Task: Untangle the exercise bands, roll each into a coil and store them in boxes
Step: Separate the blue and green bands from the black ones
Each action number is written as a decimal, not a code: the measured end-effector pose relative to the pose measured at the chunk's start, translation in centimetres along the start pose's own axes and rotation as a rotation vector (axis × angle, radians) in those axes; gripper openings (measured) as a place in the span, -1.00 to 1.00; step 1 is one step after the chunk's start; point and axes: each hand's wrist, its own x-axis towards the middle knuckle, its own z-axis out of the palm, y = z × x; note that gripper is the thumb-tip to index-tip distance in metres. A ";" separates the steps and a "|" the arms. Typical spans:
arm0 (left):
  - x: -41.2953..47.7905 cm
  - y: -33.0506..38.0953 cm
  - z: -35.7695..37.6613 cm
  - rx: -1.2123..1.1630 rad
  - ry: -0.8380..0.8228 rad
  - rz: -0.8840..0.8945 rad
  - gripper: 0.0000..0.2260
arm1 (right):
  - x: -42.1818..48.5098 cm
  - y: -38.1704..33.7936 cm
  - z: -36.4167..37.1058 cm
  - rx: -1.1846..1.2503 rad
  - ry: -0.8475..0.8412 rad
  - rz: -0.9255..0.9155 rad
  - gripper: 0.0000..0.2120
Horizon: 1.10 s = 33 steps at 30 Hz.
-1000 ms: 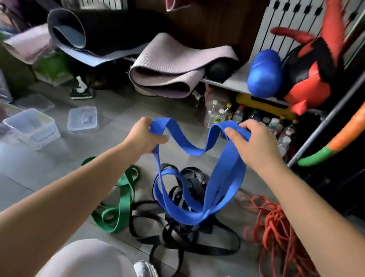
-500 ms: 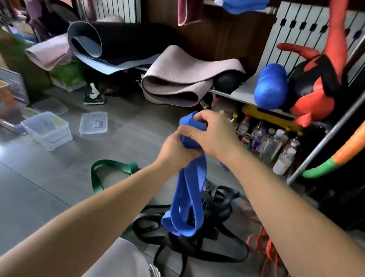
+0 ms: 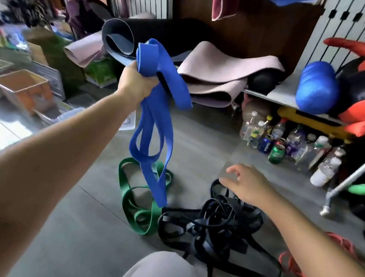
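The left grip (image 3: 138, 80) is a closed fist around the bunched top of the blue band (image 3: 153, 119), whose loose loops hang below it. Their lowest end dangles close to the green band (image 3: 141, 206) on the floor. Lower and to the right, the right grip (image 3: 248, 185) is open and empty above the tangled black bands (image 3: 209, 230) (a dense knot). The risk is that the hanging loops snag those floor bands and re-tangle.

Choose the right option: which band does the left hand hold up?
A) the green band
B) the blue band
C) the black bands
B: the left hand grips the blue band, while the green band and the black bands lie on the floor.
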 end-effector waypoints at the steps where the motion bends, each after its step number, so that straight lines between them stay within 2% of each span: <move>1: 0.4 -0.2 0.4 0.004 0.000 -0.019 -0.83 | 0.3 0.6 0.4 -0.012 -0.034 0.020 -0.54; 10: 6.5 -6.5 8.0 -0.107 0.025 -0.211 -0.89 | 4.3 9.3 5.7 -0.177 -0.184 0.148 -0.58; 14: 10.4 -9.6 12.8 -0.201 0.069 -0.243 -0.67 | 7.6 12.4 9.7 -0.131 -0.282 0.212 -0.54; 17: 12.7 -12.5 16.8 -0.283 0.098 -0.239 -0.63 | 10.2 14.1 13.1 -0.075 -0.350 0.217 -0.52; 21: 14.1 -17.2 21.2 -0.269 0.148 -0.199 -0.68 | 12.9 15.5 17.4 -0.034 -0.378 0.159 -0.46; 24: 13.6 -21.5 23.8 -0.196 0.144 -0.200 -0.63 | 14.4 15.7 20.7 -0.095 -0.368 0.041 -0.34; 27: 11.3 -27.1 26.2 -0.022 -0.047 -0.276 -0.56 | 15.2 15.5 25.1 -0.203 -0.442 -0.067 -0.13; 30: 7.5 -32.9 27.7 0.205 -0.355 -0.423 -0.76 | 14.8 15.3 28.8 -0.404 -0.590 -0.167 0.04; 32: 4.8 -36.1 28.1 0.368 -0.447 -0.494 -0.87 | 14.3 15.8 30.4 -0.533 -0.641 -0.183 0.03; 33: 3.6 -37.6 28.1 0.432 -0.460 -0.502 -0.86 | 14.0 16.0 30.8 -0.552 -0.634 -0.160 -0.04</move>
